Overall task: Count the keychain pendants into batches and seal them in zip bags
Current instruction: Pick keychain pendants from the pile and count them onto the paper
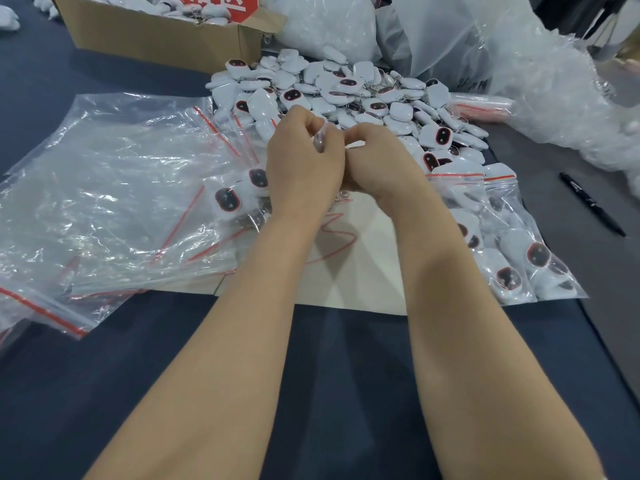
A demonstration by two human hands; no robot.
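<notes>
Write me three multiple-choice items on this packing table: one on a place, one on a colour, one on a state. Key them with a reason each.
1. The black marker pen lies:
A. left of the filled zip bags
B. right of them
C. on top of them

2. The seal strips on the empty zip bags are:
A. blue
B. red
C. green

3. The cardboard box is:
A. taped shut
B. flattened
C. open, with keychain pendants inside

Key:
1 B, the pen rests on the dark tabletop beyond the bags' right edge.
2 B, a red line runs across each bag's mouth.
3 C, a flap is folded outward and white pendants show above the rim.
</notes>
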